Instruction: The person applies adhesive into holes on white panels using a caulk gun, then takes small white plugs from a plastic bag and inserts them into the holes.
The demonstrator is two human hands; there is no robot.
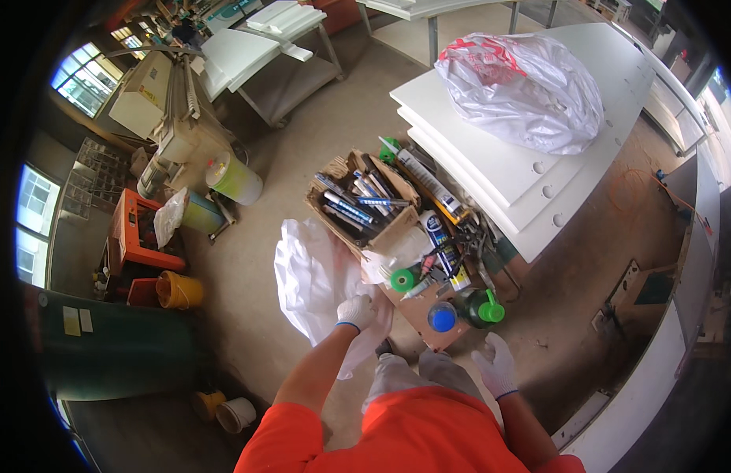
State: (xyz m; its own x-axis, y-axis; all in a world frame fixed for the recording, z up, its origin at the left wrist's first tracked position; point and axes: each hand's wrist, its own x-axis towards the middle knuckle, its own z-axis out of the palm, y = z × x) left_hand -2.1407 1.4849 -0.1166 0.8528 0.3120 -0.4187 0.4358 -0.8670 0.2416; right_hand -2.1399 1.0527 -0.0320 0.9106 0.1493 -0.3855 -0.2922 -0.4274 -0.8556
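My left hand (356,312), in a white knit glove, is closed on the edge of a white plastic bag (306,264) that hangs beside a small work stand (419,322). To the right of the stand, my gloved right hand (496,364) is held low with its fingers apart and nothing in them. Nearest to it is a dark green bottle with a green spray top (484,307). A blue-capped container (442,317) stands next to that bottle. Behind them lie a green tape roll (402,280), a blue spray can (440,243) and a sealant tube (428,183).
A cardboard box (334,175) full of markers and pens sits at the stand's far left. White panels (476,142) are stacked at the right, with another plastic bag (523,94) on top. Yellow buckets (180,290) and an orange crate (137,229) stand at the left.
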